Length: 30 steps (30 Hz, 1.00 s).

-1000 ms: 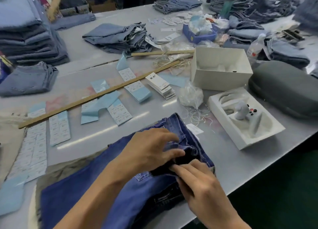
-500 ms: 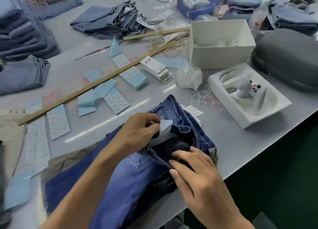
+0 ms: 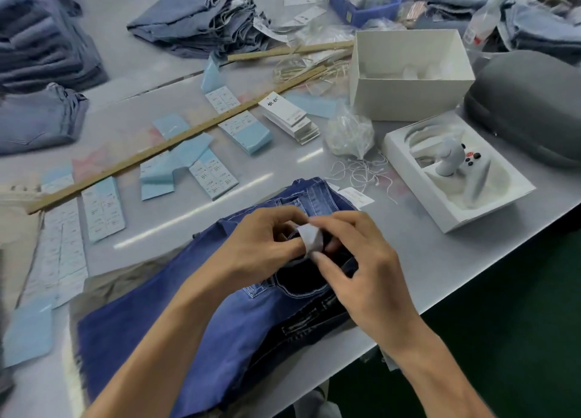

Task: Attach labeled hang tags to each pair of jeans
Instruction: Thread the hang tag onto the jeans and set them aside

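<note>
So there's a small white paper tag (image 3: 311, 237) right at the waistband of a pair of dark blue denim jeans (image 3: 195, 295), and both hands are on it: the left hand (image 3: 261, 244) pinches it from the left side, and the right hand (image 3: 358, 260) has its fingertips curled onto it from the right, so each grip is closed on that same tag. The jeans lie flat at the near edge of a pale grey desk (image 3: 424, 260), waistband pointing away from the person. Just past the jeans there's a tangle of loose white string (image 3: 361, 172), a crumpled clear plastic bag (image 3: 349, 133), and a stack of white hang tags (image 3: 290, 117). Light blue label sheets (image 3: 245, 131) are scattered to the left, along a long wooden ruler (image 3: 176, 141) lying diagonally. On the right sit an open white cardboard box (image 3: 408, 78), a white tray (image 3: 456, 172) holding a white controller, and a dark grey hard case (image 3: 528, 106). Folded piles of lighter blue jeans (image 3: 195, 21) fill the far side of the desk. Dark green floor (image 3: 503, 323) shows beyond the edge.
</note>
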Available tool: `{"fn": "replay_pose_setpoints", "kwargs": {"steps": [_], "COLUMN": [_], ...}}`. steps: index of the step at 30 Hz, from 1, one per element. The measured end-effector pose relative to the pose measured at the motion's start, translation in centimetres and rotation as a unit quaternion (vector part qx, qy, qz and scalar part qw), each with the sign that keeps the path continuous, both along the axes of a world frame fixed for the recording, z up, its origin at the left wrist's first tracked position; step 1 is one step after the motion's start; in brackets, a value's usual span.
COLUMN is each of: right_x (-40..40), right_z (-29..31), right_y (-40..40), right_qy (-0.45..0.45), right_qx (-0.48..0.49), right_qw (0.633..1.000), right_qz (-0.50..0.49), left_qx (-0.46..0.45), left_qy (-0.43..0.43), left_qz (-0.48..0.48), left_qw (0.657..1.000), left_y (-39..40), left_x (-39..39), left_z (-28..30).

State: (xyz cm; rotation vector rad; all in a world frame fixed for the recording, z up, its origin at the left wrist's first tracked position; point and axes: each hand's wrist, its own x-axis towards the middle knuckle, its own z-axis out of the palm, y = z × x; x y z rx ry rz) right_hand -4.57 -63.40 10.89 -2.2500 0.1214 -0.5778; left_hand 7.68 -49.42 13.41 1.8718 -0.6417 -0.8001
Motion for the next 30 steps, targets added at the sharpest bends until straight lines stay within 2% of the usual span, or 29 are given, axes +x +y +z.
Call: {"fn": "replay_pose_setpoints", "kwargs": {"steps": [3,7,11,15,17,19,23,30], "right_x": [-0.4,-0.5,-1.2,-1.6,-1.7,-1.9,-2.0,-1.7], "right_z": [-0.4,-0.2,-1.2,-2.3,-3.0,-3.8,-5.1,-4.9], "right_y": [-0.6,-0.8,-0.2,0.7,1.0,1.3,1.8,2.0], "right_qy": [0.025,-0.056,-0.121,-0.181,-0.208,-0.23,-0.254,-0.263], "right_qx": [0.018,-0.002,-0.014,-0.006,-0.003,-0.017,-0.042,-0.032], "right_qw": [0.999,0.998,0.992,0.983,0.977,0.972,0.964,0.96], "right_qz": [0.008,0.013,-0.027,-0.036,-0.035,-0.044,-0.072,-0.094], "left_qx": [0.017,-0.002,-0.068,-0.045,-0.015,-0.019,-0.039,-0.046], "left_qy": [-0.035,-0.046,-0.092,-0.281,-0.387,-0.45,-0.495,-0.52], "left_qz": [-0.019,-0.022,-0.023,-0.082,-0.073,-0.059,-0.039,-0.043], "left_qw": [0.999,0.999,0.993,0.955,0.919,0.891,0.867,0.852], "left_y": [0.3,0.5,1.3,2.0,1.9,1.7,2.0,2.5], "left_x": [0.0,0.0,-0.9,-2.3,-2.9,-3.2,-3.3,-3.4], "left_z": [0.3,0.3,0.6,1.0,1.1,1.1,0.9,0.1]}}
